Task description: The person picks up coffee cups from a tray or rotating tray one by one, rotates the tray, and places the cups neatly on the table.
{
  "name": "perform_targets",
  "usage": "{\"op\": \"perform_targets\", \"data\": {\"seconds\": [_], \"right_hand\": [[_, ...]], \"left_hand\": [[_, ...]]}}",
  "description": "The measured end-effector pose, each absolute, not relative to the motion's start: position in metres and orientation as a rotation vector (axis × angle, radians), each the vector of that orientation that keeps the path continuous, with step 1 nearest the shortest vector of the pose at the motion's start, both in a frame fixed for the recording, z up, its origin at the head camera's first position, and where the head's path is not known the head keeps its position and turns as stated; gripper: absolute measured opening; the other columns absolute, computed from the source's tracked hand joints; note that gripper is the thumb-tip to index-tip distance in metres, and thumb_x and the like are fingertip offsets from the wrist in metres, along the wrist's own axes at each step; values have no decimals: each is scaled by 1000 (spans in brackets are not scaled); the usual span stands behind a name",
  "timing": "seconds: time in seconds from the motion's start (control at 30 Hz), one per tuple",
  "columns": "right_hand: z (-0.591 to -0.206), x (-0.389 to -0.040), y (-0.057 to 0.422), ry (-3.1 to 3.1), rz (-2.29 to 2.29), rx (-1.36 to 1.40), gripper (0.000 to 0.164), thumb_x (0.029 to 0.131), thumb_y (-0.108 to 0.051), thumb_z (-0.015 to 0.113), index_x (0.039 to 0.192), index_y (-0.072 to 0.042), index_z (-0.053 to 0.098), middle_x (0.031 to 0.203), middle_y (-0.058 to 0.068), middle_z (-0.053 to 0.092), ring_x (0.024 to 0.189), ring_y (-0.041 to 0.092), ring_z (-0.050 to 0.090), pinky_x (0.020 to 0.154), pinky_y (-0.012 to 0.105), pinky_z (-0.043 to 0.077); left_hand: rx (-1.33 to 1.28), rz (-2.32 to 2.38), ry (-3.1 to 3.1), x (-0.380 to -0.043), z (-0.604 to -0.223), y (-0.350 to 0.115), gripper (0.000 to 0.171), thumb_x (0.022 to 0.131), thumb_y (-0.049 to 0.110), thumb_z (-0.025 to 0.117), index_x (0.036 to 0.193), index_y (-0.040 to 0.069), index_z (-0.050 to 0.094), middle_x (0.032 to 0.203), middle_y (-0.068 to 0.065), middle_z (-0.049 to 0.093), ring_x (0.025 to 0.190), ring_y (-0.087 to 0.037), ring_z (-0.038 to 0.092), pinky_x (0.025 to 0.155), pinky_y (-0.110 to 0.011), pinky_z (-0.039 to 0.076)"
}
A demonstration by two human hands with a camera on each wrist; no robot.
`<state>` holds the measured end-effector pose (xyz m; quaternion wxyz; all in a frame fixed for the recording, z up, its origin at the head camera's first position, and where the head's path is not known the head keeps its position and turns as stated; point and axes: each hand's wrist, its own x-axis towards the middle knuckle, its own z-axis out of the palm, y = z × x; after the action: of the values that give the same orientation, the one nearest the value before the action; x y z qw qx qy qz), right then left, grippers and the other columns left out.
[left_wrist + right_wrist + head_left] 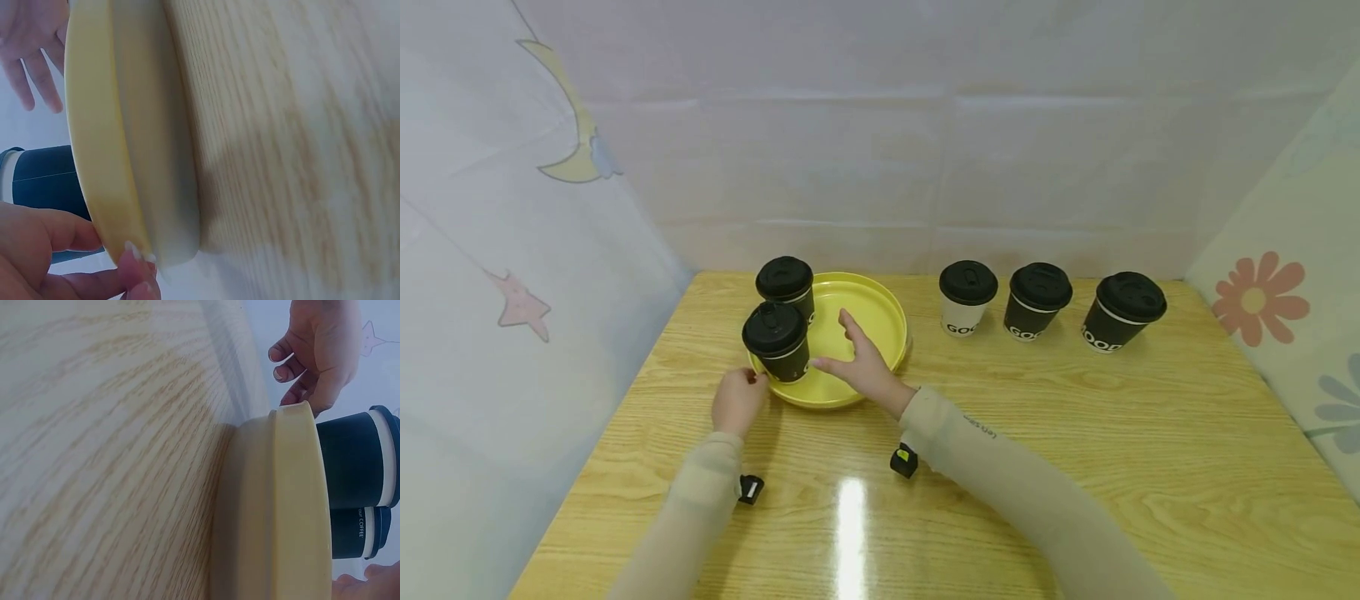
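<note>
My left hand [739, 402] pinches the near-left rim of a round yellow tray [868, 333]; in the left wrist view its thumb and fingers [134, 275] close on that rim. Two black paper cups with black lids stand upright on the tray's left side, a front cup [777, 342] and a rear cup [786, 283]. Over the tray's right part is my right hand [868, 371], thumb and fingers spread, nothing between them. Its thumb points at the front cup. The right wrist view shows both cups [353, 462] above the tray's side wall [300, 506].
To the right of the tray a white cup [964, 300] and two black cups, one in the middle [1036, 302] and one far right [1122, 312], stand in a row, all black-lidded. The wooden table [1000, 400] meets a pale curtain [925, 167] at the back.
</note>
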<state>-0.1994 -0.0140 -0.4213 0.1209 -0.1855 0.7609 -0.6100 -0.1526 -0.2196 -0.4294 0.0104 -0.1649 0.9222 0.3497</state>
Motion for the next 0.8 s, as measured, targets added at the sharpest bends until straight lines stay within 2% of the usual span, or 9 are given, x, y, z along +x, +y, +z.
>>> {"op": "perform_targets", "data": {"seconds": [0.07,0.17,0.23,0.37,0.47,0.6,0.8], "right_hand": [[-421,-198,-15,2213,-1783,-546,91,90,-22,72,156,-10,10,160,8,16,144,31,19,113,53,24],[-421,-197,-16,2202,-1779,-549,92,90,-23,72,156,-10,10,160,7,16,144,30,18,113,52,24],[-421,-196,-17,2198,-1779,-553,92,90,-24,72,156,-11,9,160,6,15,145,30,18,113,52,23],[-423,-195,-19,2209,-1774,-549,92,90,-24,73,156,-10,10,160,7,17,144,31,19,113,52,23],[-424,-195,-20,2209,-1765,-539,93,90,-25,73,156,-11,10,160,6,17,144,30,20,113,51,24],[-425,-194,-21,2204,-1751,-535,94,90,-27,73,157,-11,9,160,6,16,144,29,19,113,51,25],[-424,-195,-21,2207,-1750,-538,94,90,-27,73,157,-10,9,160,6,16,144,30,19,113,51,25]], "left_hand": [[-522,1101,2878,-151,-429,-220,41,98,16,42,121,-15,58,121,-32,57,110,-45,56,91,-55,46],[-541,1144,2896,-151,-430,-222,40,100,17,40,114,-13,63,107,-31,62,94,-43,59,77,-49,49],[-548,1167,2925,-153,-430,-226,39,102,19,40,106,-10,66,95,-27,64,81,-39,58,68,-44,46],[-529,1175,2949,-161,-427,-235,40,104,21,40,108,-10,66,96,-26,64,83,-37,57,71,-46,46],[-521,1163,2930,-165,-426,-238,41,104,21,40,117,-11,63,110,-30,62,97,-42,59,83,-52,47],[-518,1129,2920,-168,-427,-240,41,104,21,40,119,-10,62,116,-30,60,103,-43,58,88,-54,46],[-481,1108,2946,-170,-429,-237,38,104,17,40,111,-11,65,101,-26,65,88,-39,59,76,-48,47]]}}
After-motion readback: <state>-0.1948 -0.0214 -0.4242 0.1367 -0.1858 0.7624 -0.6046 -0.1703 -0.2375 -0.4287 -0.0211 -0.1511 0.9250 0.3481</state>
